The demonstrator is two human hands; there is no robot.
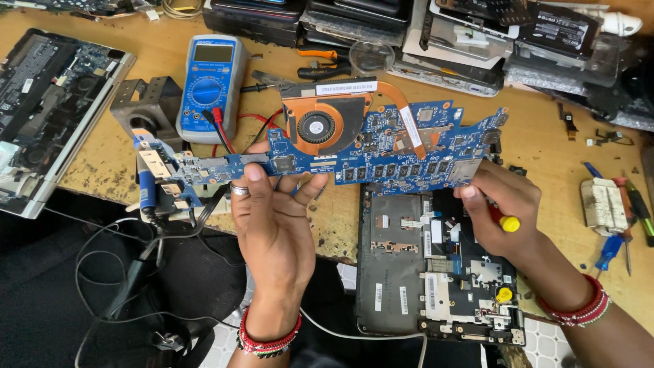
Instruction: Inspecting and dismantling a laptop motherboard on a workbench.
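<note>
Your left hand point(276, 218) grips the blue board point(381, 146) near its middle, thumb on top, fingers clamped beneath, holding it over the table edge point(109, 170) and open laptop point(436, 272). Your right hand point(501, 211) pinches the board's right end, fingers also closed round a screwdriver point(507, 223).
</note>
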